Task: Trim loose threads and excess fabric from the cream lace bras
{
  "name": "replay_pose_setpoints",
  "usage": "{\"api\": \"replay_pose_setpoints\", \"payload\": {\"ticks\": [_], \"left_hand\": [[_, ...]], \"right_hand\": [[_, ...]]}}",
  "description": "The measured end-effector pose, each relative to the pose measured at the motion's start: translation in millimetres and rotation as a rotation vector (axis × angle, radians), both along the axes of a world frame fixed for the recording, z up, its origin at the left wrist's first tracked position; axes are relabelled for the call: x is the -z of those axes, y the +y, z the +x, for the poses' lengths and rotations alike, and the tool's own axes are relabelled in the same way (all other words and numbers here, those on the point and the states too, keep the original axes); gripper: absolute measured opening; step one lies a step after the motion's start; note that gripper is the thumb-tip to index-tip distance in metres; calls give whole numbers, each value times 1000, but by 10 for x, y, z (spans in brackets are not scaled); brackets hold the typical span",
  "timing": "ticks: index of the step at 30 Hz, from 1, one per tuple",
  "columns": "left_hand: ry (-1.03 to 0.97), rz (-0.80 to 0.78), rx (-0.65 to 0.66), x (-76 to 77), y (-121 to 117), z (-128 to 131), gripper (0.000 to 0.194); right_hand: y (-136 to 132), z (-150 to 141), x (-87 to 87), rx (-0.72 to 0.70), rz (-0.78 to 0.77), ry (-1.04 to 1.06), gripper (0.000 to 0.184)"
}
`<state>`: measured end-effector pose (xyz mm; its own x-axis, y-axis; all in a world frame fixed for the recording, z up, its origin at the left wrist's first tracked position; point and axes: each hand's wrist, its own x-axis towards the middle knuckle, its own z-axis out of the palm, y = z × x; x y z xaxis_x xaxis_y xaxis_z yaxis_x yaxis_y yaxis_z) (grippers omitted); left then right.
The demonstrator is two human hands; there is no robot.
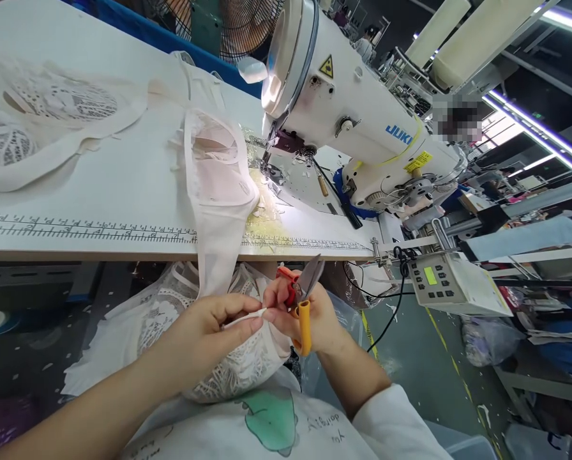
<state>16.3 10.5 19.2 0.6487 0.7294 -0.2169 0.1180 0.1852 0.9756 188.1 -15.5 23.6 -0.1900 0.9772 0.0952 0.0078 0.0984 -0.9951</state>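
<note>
Below the table edge, my left hand [208, 332] pinches a thin white strap [244, 317] between thumb and fingers. My right hand [309, 316] pinches the strap's other end and also holds orange-handled thread snips [304, 300], blades pointing up and right. The strap belongs to a pale pink lace garment [216, 185] that hangs from the white table [99, 211] down into my lap, where more white lace [228, 370] is bunched.
A white JUKI sewing machine [357, 121] stands on the table at right, with its control panel [436, 278] beside the table edge. More lace pieces [41, 121] lie at far left. A fan [228, 25] stands behind. A ruler strip [75, 229] runs along the table front.
</note>
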Motion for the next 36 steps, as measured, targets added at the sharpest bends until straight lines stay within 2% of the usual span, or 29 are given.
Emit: {"api": "replay_pose_setpoints", "payload": {"ticks": [2, 4, 6, 9, 12, 17, 23, 27, 36], "left_hand": [[14, -14, -4, 1, 17, -5, 25], [39, -2, -35, 2, 33, -17, 25], [76, 29, -67, 6, 52, -40, 26], [124, 79, -77, 22, 86, -79, 27], [130, 82, -56, 26, 110, -96, 29], [192, 48, -49, 2, 128, -84, 30], [179, 78, 1, 24, 144, -93, 32], [192, 85, -10, -20, 124, -98, 30], [249, 187, 24, -52, 129, -109, 29]], "right_hand": [[37, 38, -14, -41, -4, -46, 37], [79, 133, -44, -142, 30, -147, 43], [106, 279, -75, -312, 50, -298, 55], [83, 528, -80, -589, -24, -497, 70], [6, 708, -30, -710, -56, -600, 73], [-76, 795, 36, -734, -48, -664, 73], [-51, 776, 28, -749, -50, -656, 76], [-35, 774, 18, -748, -74, -632, 71], [-56, 815, 28, -757, -77, -607, 68]]}}
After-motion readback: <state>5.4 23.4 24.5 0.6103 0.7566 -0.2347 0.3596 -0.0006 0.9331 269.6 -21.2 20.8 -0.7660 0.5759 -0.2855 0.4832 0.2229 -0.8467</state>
